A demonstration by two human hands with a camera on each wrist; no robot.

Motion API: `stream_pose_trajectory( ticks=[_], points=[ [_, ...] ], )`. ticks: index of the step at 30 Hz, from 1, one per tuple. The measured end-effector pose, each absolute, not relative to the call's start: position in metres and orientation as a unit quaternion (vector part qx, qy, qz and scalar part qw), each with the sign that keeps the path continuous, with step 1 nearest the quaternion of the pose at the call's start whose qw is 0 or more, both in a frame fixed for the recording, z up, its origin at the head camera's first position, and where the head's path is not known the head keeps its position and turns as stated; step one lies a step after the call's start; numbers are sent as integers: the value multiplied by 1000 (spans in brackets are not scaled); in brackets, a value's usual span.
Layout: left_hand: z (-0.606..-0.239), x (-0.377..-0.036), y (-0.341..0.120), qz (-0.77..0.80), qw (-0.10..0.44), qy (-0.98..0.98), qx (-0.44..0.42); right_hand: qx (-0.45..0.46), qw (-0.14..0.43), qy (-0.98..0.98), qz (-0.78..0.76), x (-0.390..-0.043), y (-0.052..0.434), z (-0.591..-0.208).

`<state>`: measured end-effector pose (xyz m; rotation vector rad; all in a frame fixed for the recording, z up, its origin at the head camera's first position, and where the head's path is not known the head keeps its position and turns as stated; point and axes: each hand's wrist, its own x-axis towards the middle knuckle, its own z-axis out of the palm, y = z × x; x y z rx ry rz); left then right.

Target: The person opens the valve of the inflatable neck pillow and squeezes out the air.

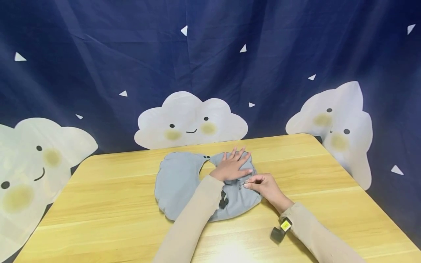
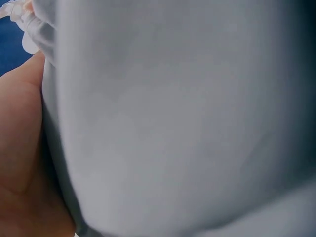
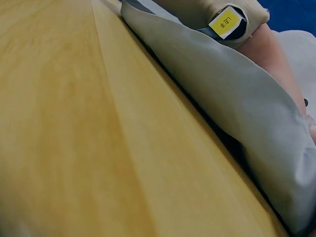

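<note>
Beige sleeves cross the near edge of the wooden table (image 1: 108, 204), pale yellow planks with a rounded far corner. Right wrist carries a small black device with a yellow label (image 1: 285, 225). Right hand (image 1: 265, 186) lies on the near right part of a grey U-shaped neck pillow (image 1: 177, 182), fingertips pinched on a small metallic piece, probably a zip pull, too small to be sure. Left hand (image 1: 232, 165) just beyond it, fingers straight and spread, pressing flat on the pillow's right arm. Pillow lies at the table's middle, toward the far edge, opening facing away; right wrist view shows its grey fabric (image 3: 237, 103) bulging over the tabletop. Behind the table hangs a dark blue backdrop (image 1: 131, 54), creased, printed with smiling white clouds (image 1: 190, 120) and small white triangles.
</note>
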<state>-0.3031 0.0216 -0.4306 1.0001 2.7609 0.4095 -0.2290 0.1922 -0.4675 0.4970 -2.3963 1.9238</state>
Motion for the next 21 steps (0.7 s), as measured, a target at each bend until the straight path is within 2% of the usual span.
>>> stream_pose_trajectory(
  ticks=[9,21],
  points=[
    [-435,-306,21,152,136,923,328,140,13,-775,616,-215,182,-439],
    [-434,-303,20,143,166,923,316,153,19,-777,610,-214,182,-438]
  ],
)
